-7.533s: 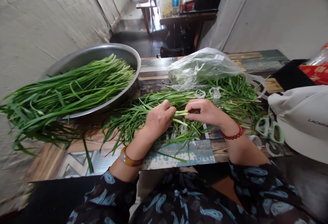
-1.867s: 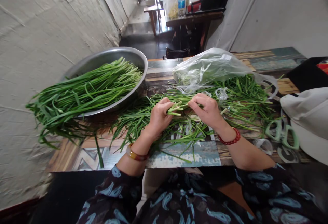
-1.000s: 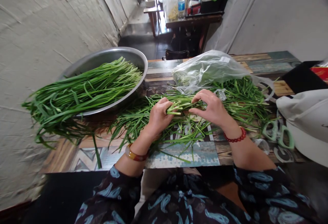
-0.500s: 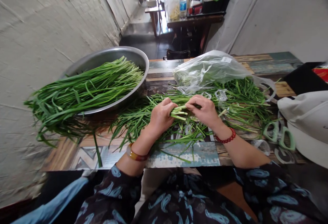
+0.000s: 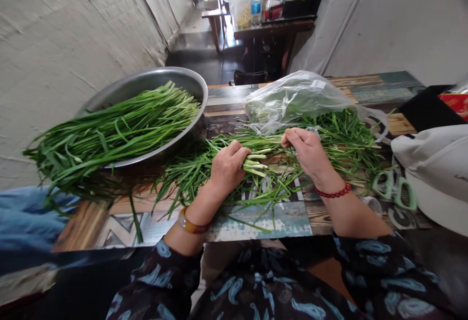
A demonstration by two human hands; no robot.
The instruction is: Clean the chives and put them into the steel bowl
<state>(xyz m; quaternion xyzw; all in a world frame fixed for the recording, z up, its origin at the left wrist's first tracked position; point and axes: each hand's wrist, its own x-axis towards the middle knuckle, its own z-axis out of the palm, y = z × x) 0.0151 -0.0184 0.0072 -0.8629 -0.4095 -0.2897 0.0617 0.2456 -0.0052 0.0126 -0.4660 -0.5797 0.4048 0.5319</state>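
Observation:
My left hand (image 5: 227,168) is closed around a small bunch of garlic chives (image 5: 257,166). Their pale cut ends point right, and the green leaves trail left over the table. My right hand (image 5: 306,153) is pinched, apart from the bunch and to its right; what its fingertips hold, if anything, is too small to make out. Loose chives (image 5: 351,139) spread beneath and beyond both hands. Behind my right hand lies a clear plastic bag (image 5: 300,98) with more greens inside. At left, a large metal basin (image 5: 199,73) holds a thick pile of chives (image 5: 135,125), leaves hanging over its rim.
Green-handled scissors (image 5: 405,194) lie at the right beside a pale cap (image 5: 435,169). A black object (image 5: 426,110) is behind the cap. Blue cloth (image 5: 29,217) shows by the table's left end. Farther back, another table (image 5: 274,30) bears a bottle and bags.
My right hand has moved right, away from the chive ends. My left hand keeps hold of the bunch. Blue cloth at the left has come up higher in view.

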